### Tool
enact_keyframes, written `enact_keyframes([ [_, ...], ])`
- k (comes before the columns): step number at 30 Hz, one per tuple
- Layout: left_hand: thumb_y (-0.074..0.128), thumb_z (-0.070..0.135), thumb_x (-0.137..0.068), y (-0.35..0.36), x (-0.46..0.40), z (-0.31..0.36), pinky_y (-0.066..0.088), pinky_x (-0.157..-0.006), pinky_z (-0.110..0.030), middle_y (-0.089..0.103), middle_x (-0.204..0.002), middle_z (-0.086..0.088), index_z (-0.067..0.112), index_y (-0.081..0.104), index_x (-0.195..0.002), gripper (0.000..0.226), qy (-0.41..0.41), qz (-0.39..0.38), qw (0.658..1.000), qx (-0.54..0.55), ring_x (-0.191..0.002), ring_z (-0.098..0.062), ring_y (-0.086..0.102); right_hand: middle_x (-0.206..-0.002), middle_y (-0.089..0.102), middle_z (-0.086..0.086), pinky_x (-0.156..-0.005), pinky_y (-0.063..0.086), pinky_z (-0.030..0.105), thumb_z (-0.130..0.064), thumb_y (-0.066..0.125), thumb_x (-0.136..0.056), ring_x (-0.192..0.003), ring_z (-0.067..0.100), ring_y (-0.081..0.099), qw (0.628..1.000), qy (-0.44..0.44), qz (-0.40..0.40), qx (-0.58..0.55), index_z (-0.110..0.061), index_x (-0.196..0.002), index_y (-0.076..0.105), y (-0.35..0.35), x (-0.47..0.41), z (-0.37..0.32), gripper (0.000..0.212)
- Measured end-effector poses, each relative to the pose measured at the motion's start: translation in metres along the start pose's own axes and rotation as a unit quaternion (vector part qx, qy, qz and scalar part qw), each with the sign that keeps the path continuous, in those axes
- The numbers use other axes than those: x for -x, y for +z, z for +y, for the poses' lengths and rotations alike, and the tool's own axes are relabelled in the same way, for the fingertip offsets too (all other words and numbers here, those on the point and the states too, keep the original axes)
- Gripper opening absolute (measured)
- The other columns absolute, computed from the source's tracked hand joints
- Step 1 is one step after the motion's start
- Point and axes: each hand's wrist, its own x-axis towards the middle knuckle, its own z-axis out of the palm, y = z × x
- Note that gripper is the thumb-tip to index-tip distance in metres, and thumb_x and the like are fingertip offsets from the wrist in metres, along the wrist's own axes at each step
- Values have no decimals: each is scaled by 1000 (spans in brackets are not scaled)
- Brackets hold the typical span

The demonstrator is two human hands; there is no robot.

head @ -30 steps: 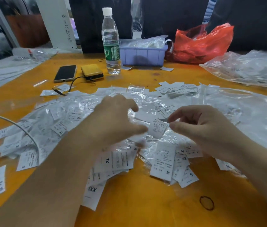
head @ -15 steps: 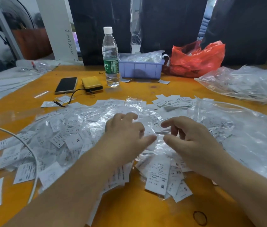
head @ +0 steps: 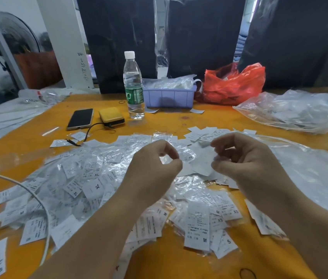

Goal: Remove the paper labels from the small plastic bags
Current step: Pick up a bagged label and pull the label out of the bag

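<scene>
left hand (head: 155,164) pinches the clear small bag (head: 167,158), right hand (head: 245,158) pinches its paper label (head: 203,162), hands just apart above mid-table pile: keep left pinch firm, slide label straight out.

The small bags (head: 155,150) heaped in the middle are thin clear plastic, crinkled and shiny. The labels (head: 197,224) are matt white paper with black print. The table (head: 179,258) has a smooth orange top with a dull sheen. The bottle (head: 133,85) is clear glossy plastic with a white cap. The bin (head: 169,98) is matt lilac plastic, the red bag (head: 233,85) thin glossy film, the phone (head: 80,118) dark and glassy.
</scene>
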Motion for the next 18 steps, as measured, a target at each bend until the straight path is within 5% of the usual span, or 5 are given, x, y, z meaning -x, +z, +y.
enact_keyframes([
  [3,64,29,-87,4,4,0,29,-73,-5,57,-99,25,33,62,-89,5,30,-15,998,-48,-98,13,48,-84,68,-7,-63,54,20,3,68,-80,-68,2,63,998,1,5,60,-29,-88,70,-5,-13,-4,32],
  [7,63,42,-89,10,5,0,35,-70,0,60,-103,23,37,60,-105,17,51,-56,995,-68,-97,17,49,-95,68,6,-61,55,24,9,66,-80,-68,12,65,988,93,-115,49,-22,-95,69,0,-27,-2,35],
  [12,64,48,-90,10,4,0,55,-73,-19,69,-97,13,33,61,-113,28,5,-88,994,69,-89,2,64,-100,70,4,-72,56,35,10,74,-73,-76,28,70,977,105,-150,-105,-20,-102,70,9,-29,2,42],
  [16,68,27,-91,12,0,0,58,-76,-33,71,-86,2,29,67,-99,9,-13,-53,991,125,-80,-12,68,-106,70,4,-81,59,38,7,74,-72,-89,27,71,972,103,-165,-132,-18,-107,67,4,-26,5,44],
  [18,70,22,-89,12,-1,-1,57,-70,-29,71,-82,5,30,67,-95,11,-17,-33,990,135,-76,-12,67,-107,71,-3,-87,57,35,7,71,-77,-97,18,70,978,81,-162,-98,-22,-109,66,4,-21,6,44],
])
